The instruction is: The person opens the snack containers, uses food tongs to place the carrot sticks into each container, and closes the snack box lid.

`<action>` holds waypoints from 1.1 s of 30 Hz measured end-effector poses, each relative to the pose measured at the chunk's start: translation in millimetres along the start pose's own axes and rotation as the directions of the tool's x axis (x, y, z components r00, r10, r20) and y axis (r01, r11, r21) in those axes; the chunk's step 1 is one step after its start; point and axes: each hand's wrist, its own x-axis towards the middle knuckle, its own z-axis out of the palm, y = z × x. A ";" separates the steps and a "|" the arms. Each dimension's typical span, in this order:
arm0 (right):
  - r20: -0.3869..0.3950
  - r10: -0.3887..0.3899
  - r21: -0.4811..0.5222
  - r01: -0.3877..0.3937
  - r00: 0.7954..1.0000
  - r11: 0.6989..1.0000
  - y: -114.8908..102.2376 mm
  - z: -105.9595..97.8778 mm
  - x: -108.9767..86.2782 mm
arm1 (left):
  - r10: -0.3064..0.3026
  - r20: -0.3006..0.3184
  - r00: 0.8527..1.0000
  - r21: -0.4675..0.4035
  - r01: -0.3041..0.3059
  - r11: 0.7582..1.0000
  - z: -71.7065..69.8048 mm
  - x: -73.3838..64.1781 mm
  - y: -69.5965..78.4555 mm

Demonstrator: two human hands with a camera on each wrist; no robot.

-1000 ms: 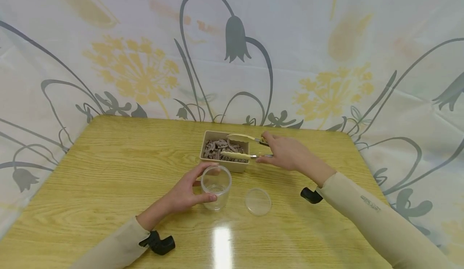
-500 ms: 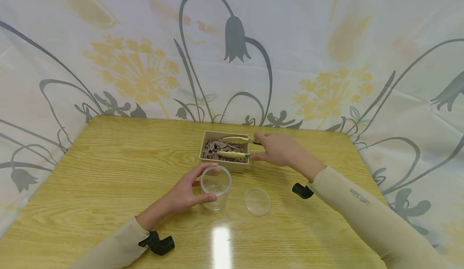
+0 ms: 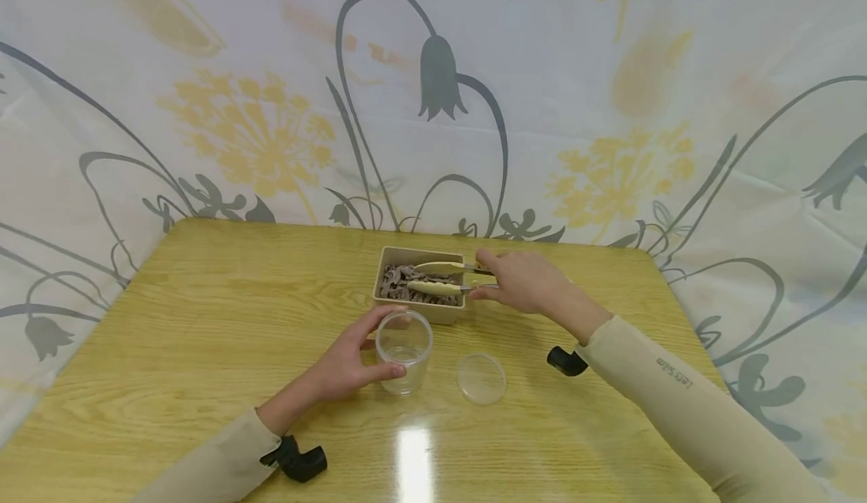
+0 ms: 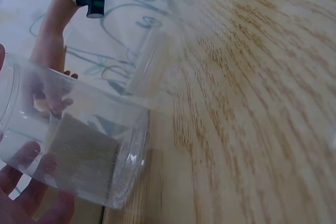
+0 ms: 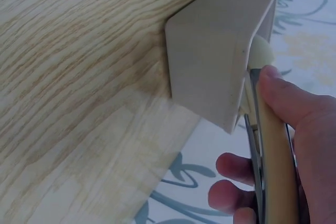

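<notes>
My left hand [image 3: 348, 360] holds a clear round jar [image 3: 404, 352] that stands without a lid on the table, fingers round its far side and thumb at the front. In the left wrist view the fingers press the wall of the jar [image 4: 79, 135]. With my right hand [image 3: 524, 281] I grip yellow-tipped tongs [image 3: 436, 289], their tips apart inside a beige rectangular box [image 3: 420, 312]. Greyish-brown strips [image 3: 400, 277] fill the box. The right wrist view shows thumb and fingers round the handle of the tongs [image 5: 275, 156]; the tips are partly hidden by the box [image 5: 207, 59].
A clear round lid [image 3: 482, 379] lies flat on the wooden table [image 3: 237, 322], right of the jar. Behind the table's back edge hangs a pale cloth [image 3: 305, 96] with a flower print. Each wrist carries a black mount [image 3: 567, 361].
My right hand has shifted left, carrying the tongs further into the box; their tips stand closer together than a second ago. My left hand and the jar stay in place.
</notes>
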 end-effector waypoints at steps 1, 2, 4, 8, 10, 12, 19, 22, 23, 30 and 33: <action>-0.012 -0.006 -0.009 0.006 1.000 1.000 0.0 0.2 -0.5 | 0.003 -0.004 1.000 0.002 -0.003 1.000 0.1 0.1 -0.4; -0.023 -0.011 -0.019 0.010 1.000 1.000 0.3 0.5 -0.8 | 0.005 -0.008 1.000 0.006 -0.005 1.000 0.2 0.1 -0.9; -0.050 -0.022 -0.035 0.020 0.999 0.999 1.1 1.4 -1.7 | -0.003 -0.018 1.000 0.011 0.003 1.000 0.2 0.3 -0.5; -0.094 -0.044 -0.054 0.039 0.995 0.998 4.6 2.4 -4.4 | -0.023 -0.046 0.999 0.029 0.025 0.999 0.5 1.1 0.6; -0.104 -0.052 -0.057 0.046 0.993 0.997 6.9 2.3 -5.7 | -0.034 -0.064 0.997 0.038 0.036 0.999 0.5 1.9 1.4; -0.108 -0.048 -0.057 0.042 0.993 0.998 8.4 1.1 -7.2 | -0.044 -0.081 0.996 0.048 0.048 0.998 0.7 2.8 1.6; -0.065 0.015 -0.018 -0.016 0.998 1.000 10.4 -2.5 -11.0 | -0.048 -0.121 0.991 0.085 0.058 0.995 1.0 5.8 0.0; -0.017 0.038 -0.011 -0.039 0.999 0.999 8.4 -3.5 -8.6 | -0.041 -0.132 0.990 0.109 0.056 0.992 -0.3 6.9 0.6; -0.003 0.041 -0.013 -0.041 0.999 0.999 7.1 -3.7 -7.4 | -0.043 -0.134 0.990 0.114 0.058 0.992 -0.7 7.0 0.9; -0.044 -0.045 -0.056 0.043 0.998 0.998 -0.1 -0.7 3.1 | -0.049 -0.129 0.990 0.119 0.065 0.991 -2.8 7.5 -0.6; -0.094 -0.074 -0.072 0.067 0.993 0.995 1.9 0.6 3.1 | -0.055 -0.131 0.990 0.134 0.073 0.988 -2.9 7.5 -1.0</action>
